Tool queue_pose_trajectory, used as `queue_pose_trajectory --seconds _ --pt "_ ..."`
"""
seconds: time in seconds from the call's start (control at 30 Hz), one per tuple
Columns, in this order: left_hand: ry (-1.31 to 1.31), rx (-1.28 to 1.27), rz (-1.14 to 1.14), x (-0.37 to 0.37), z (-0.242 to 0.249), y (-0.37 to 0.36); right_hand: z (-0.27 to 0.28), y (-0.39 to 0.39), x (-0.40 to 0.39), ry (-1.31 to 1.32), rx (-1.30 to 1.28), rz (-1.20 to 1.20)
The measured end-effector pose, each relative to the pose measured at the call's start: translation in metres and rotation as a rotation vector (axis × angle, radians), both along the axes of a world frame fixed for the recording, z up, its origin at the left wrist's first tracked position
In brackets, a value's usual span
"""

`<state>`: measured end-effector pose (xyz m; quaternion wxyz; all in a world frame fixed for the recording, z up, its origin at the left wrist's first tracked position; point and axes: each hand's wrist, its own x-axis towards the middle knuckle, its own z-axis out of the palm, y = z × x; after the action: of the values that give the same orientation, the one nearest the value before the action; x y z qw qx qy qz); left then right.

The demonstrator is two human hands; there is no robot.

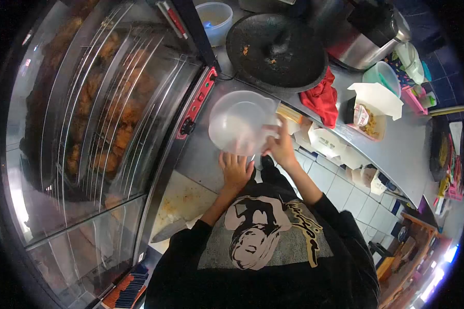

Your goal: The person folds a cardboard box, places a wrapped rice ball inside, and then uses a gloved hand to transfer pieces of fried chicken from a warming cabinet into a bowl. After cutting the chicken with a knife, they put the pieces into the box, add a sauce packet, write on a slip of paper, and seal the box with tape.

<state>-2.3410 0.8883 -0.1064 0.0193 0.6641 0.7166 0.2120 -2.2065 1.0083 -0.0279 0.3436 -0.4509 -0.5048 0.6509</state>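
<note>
The right hand (281, 147) has its grip closed on the rim of a clear round plastic bowl (239, 122). The left hand (235, 170) lies open and flat on the steel worktop (201, 159), just beside the bowl.

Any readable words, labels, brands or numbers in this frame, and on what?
No text can be read here.
Shirt: gold lettering beside the printed figure, too warped to read.
Red control strip on the display case: markings too small.
Open box on the counter: a label inside, blurred.
</note>
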Motion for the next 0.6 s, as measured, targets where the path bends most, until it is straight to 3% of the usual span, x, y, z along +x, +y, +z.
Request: queue_pose_trajectory --seconds 0.2,0.3,0.5,0.6 --pt "0.105 0.034 -0.018 0.000 0.008 0.003 -0.025 0.024 -0.047 -0.210 0.041 0.168" --pt "0.161 -0.033 -0.002 0.002 0.010 0.003 -0.033 0.039 -0.050 -0.484 0.155 0.212" --pt "0.228 -0.049 -0.002 0.004 0.008 0.004 -0.038 0.051 -0.053 -0.514 0.207 0.245" --pt "0.219 -0.080 0.043 0.009 0.003 0.004 -0.019 0.047 -0.057 -0.500 0.060 0.261"
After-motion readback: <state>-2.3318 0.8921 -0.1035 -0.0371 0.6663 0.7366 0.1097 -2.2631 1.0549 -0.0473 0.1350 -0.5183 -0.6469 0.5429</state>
